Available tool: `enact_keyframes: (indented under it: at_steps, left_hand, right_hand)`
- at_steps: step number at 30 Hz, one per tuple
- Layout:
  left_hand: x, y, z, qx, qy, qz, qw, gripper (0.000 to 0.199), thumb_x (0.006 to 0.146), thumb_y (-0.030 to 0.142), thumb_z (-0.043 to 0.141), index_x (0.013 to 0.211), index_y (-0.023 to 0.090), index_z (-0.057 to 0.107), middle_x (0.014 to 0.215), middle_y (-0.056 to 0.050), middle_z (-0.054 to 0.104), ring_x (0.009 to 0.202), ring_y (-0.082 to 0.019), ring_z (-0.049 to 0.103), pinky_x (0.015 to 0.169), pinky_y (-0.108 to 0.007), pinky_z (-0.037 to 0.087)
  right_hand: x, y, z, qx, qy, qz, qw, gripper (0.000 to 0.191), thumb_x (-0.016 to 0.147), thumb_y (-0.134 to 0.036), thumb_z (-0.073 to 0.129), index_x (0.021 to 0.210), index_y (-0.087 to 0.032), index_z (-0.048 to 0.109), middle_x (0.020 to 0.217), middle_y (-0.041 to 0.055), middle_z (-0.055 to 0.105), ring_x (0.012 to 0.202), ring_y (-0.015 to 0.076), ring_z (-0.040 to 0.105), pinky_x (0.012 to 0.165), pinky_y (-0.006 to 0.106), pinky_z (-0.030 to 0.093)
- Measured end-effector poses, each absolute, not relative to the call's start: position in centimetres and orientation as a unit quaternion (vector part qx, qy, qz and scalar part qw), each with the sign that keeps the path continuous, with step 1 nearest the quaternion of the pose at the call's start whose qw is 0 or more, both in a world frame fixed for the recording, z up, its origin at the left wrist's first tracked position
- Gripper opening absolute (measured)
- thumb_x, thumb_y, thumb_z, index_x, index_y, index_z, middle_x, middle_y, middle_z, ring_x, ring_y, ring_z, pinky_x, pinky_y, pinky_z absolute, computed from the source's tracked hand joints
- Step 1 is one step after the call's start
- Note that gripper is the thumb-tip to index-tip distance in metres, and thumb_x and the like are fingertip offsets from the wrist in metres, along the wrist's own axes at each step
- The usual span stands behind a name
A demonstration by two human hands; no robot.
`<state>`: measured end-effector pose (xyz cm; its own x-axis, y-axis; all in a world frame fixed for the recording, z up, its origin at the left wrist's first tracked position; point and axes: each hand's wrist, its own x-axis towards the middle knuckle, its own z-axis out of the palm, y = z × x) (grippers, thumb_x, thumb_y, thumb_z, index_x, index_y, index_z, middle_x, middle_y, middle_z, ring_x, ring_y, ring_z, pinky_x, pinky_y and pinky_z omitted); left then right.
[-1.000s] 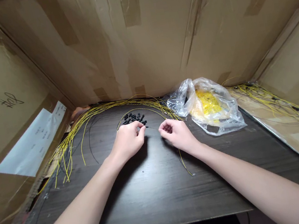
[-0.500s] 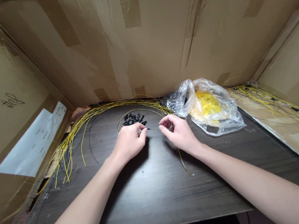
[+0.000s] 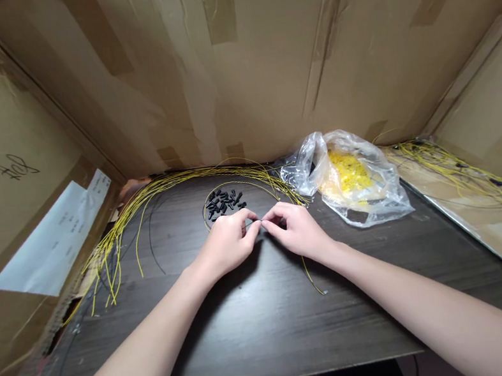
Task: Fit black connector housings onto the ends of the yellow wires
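Pinching fingertip to fingertip at mid-frame, our left hand point(image 3: 227, 242) and right hand point(image 3: 299, 229) seem to hold a thin yellow wire point(image 3: 309, 275), light, springy and best taken near its end, just below small black caps point(image 3: 223, 204) on the tabletop point(image 3: 276, 332).

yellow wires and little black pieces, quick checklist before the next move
1. Left hand and right hand meeting at the fingers: ok.
2. What the fingers hold: cannot tell, too small and hidden.
3. Pile of black plastic pieces within reach of the left hand: ok.
4. Pile free of wire: not ok, a thin yellow wire curves around it.
5. Yellow wire bundle apart from the hands: ok.
6. Clear plastic bag apart from the right hand: ok.
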<state>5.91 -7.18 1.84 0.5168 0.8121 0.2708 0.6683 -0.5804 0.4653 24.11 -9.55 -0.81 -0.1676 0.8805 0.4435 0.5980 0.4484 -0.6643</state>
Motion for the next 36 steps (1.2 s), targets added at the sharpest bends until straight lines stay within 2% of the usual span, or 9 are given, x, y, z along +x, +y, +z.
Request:
enact_keyframes:
  at_steps: [5, 10, 14, 21, 26, 32, 36]
  left_hand:
    - [5.8, -7.2, 1.7, 0.858, 0.426, 0.240, 0.157, 0.025, 0.094, 0.031, 0.048, 0.104, 0.019, 0.067, 0.067, -0.001, 0.066, 0.060, -0.015, 0.059, 0.061, -0.026, 0.040]
    - [5.8, -6.9, 1.7, 0.864, 0.425, 0.227, 0.145, 0.019, 0.092, 0.029, 0.052, 0.090, 0.019, 0.068, 0.071, -0.003, 0.069, 0.063, -0.016, 0.061, 0.063, -0.026, 0.043]
    - [5.3, -6.1, 1.8, 0.855, 0.453, 0.226, 0.111, 0.019, 0.090, 0.030, 0.054, 0.086, 0.018, 0.068, 0.074, -0.004, 0.070, 0.065, -0.017, 0.062, 0.063, -0.027, 0.043]
    - [3.3, -4.1, 1.7, 0.827, 0.529, 0.189, -0.032, 0.022, 0.090, 0.027, 0.049, 0.087, 0.019, 0.069, 0.087, -0.010, 0.071, 0.082, -0.025, 0.063, 0.068, -0.034, 0.040]
    - [2.6, -4.4, 2.9, 0.795, 0.554, 0.197, -0.151, 0.028, 0.092, 0.035, 0.049, 0.093, 0.024, 0.074, 0.094, -0.013, 0.069, 0.095, -0.032, 0.058, 0.074, -0.041, 0.034]
    - [2.2, -4.6, 3.2, 0.797, 0.554, 0.206, -0.123, 0.034, 0.095, 0.037, 0.046, 0.111, 0.024, 0.073, 0.093, -0.012, 0.076, 0.081, -0.029, 0.068, 0.079, -0.043, 0.037]
    - [2.7, -4.8, 3.2, 0.771, 0.560, 0.293, -0.070, 0.034, 0.094, 0.037, 0.050, 0.115, 0.023, 0.072, 0.092, -0.010, 0.076, 0.078, -0.028, 0.070, 0.077, -0.041, 0.045]
  right_hand:
    - [24.2, -9.5, -0.8, -0.503, -0.742, 0.168, 0.409, 0.016, 0.088, -0.026, 0.060, 0.075, -0.018, 0.065, 0.075, 0.0027, 0.065, 0.071, 0.0158, 0.059, 0.066, 0.028, 0.044]
    - [24.0, -9.6, -0.7, -0.500, -0.752, 0.165, 0.397, 0.016, 0.085, -0.022, 0.060, 0.070, -0.018, 0.059, 0.073, 0.0021, 0.064, 0.068, 0.0150, 0.057, 0.063, 0.027, 0.042]
    - [24.0, -9.7, -0.6, -0.494, -0.751, 0.164, 0.407, 0.016, 0.080, -0.016, 0.060, 0.065, -0.019, 0.053, 0.069, 0.0004, 0.060, 0.064, 0.0137, 0.054, 0.061, 0.026, 0.040]
    - [23.9, -10.0, -0.2, -0.468, -0.752, 0.172, 0.432, 0.022, 0.071, -0.009, 0.058, 0.059, -0.020, 0.044, 0.063, -0.0023, 0.053, 0.059, 0.0122, 0.049, 0.058, 0.025, 0.037]
    - [23.9, -10.1, -0.3, -0.466, -0.761, 0.180, 0.413, 0.018, 0.071, -0.010, 0.058, 0.059, -0.019, 0.048, 0.064, -0.0014, 0.055, 0.060, 0.0125, 0.050, 0.058, 0.025, 0.038]
    - [23.9, -10.1, -0.4, -0.459, -0.788, 0.180, 0.369, 0.014, 0.076, -0.013, 0.059, 0.064, -0.019, 0.053, 0.068, -0.0002, 0.058, 0.063, 0.0134, 0.052, 0.061, 0.025, 0.039]
    - [23.7, -10.3, -0.3, -0.426, -0.814, 0.179, 0.351, 0.014, 0.079, -0.014, 0.059, 0.067, -0.018, 0.054, 0.070, 0.0006, 0.059, 0.068, 0.0143, 0.053, 0.064, 0.026, 0.041]
